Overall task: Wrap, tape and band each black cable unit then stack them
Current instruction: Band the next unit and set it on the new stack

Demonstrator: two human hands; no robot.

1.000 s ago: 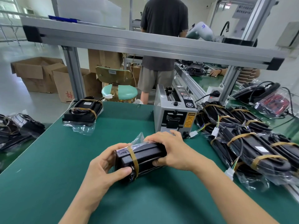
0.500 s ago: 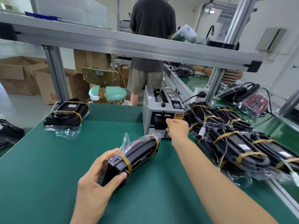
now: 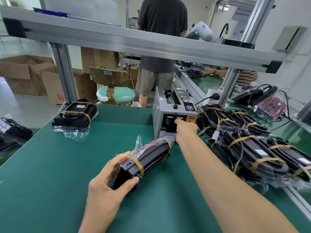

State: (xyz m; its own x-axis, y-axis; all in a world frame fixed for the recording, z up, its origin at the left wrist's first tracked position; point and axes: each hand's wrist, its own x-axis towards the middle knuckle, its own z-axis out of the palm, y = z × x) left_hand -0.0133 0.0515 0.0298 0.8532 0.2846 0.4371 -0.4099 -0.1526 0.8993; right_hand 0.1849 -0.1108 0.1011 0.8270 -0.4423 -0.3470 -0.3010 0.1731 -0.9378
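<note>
2 hands apart: left hand [image 3: 107, 187] grips bagged cable unit [image 3: 146, 158], right hand [image 3: 185, 130] pinches at tape dispenser [image 3: 173, 118].

Right hand [image 3: 186, 130] fingertips hidden vs. tape dispenser [image 3: 173, 115] slot, so grip unclear. Dispenser labels too small to read. Bagged units at 9 o'clock [image 3: 11, 133] cut off by the edge.

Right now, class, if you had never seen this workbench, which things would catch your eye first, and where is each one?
First, the left hand gripping a bagged, banded black cable unit at the centre of the green table. Next, the right hand reaching to the front of the grey tape dispenser behind it. A heap of banded units fills the right side.
</note>
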